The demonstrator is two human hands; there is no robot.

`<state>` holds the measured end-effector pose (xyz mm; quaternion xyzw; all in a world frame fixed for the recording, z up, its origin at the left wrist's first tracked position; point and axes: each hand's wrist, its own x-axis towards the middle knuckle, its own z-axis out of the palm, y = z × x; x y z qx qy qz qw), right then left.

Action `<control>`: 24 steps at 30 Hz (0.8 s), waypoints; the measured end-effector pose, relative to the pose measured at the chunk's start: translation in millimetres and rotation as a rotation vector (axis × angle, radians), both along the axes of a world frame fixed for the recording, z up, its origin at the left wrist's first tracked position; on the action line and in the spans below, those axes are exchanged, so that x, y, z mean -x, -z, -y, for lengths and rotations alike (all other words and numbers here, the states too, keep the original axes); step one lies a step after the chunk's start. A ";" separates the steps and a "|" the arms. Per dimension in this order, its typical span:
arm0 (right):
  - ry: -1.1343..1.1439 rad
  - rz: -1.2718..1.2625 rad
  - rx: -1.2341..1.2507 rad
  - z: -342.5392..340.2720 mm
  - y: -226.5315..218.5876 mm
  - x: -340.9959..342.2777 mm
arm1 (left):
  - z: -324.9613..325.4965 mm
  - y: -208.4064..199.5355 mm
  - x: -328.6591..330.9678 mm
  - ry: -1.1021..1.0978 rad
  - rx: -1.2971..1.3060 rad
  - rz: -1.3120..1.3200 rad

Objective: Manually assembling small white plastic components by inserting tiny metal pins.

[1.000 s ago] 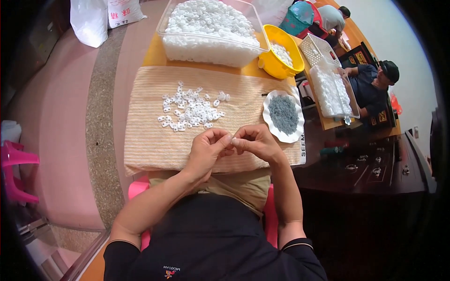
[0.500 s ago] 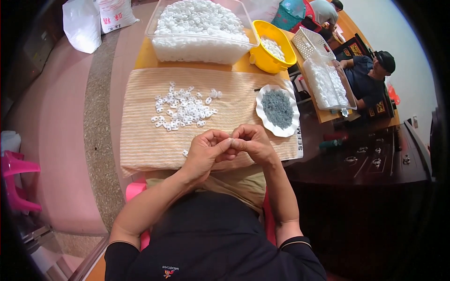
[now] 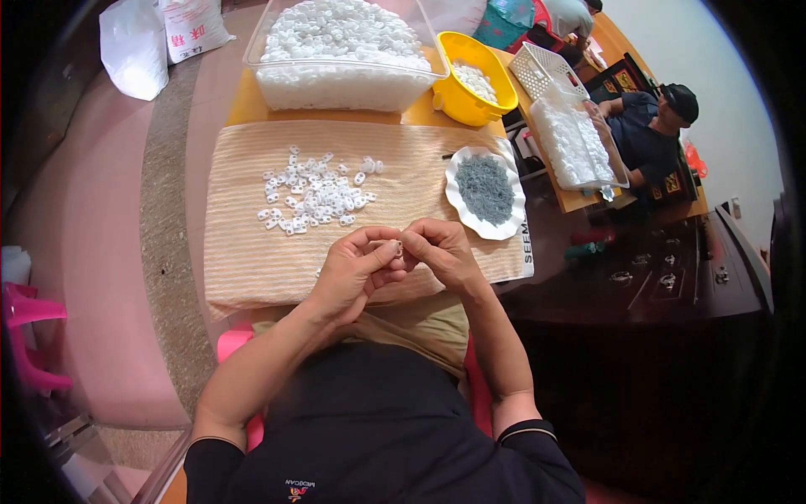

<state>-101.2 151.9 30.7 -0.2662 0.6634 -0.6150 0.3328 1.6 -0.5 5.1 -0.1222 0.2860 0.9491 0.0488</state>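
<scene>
My left hand is closed in a pinch over the near part of the striped cloth. A small white plastic piece shows at its thumb and fingertips. My right hand meets it there, thumb and fingers pressed together; whatever it may grip is too small and hidden to name. Beyond the hands lies a loose pile of small white two-holed plastic pieces. To the right, a white wavy-edged plate holds a heap of tiny grey parts.
A large clear tub full of white pieces stands at the back, beside a yellow basin. At right a person sits by another filled clear tub; a second person is farther back. A pink stool stands left.
My hands have shifted slightly, and the right fingers have tilted away from the left thumb, so the white piece now shows. The whole view has moved a little.
</scene>
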 end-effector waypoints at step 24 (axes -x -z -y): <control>0.252 -1.267 -0.837 -66.8 1.2 43.5 | -6.2 7.2 0.4 -0.009 0.055 0.071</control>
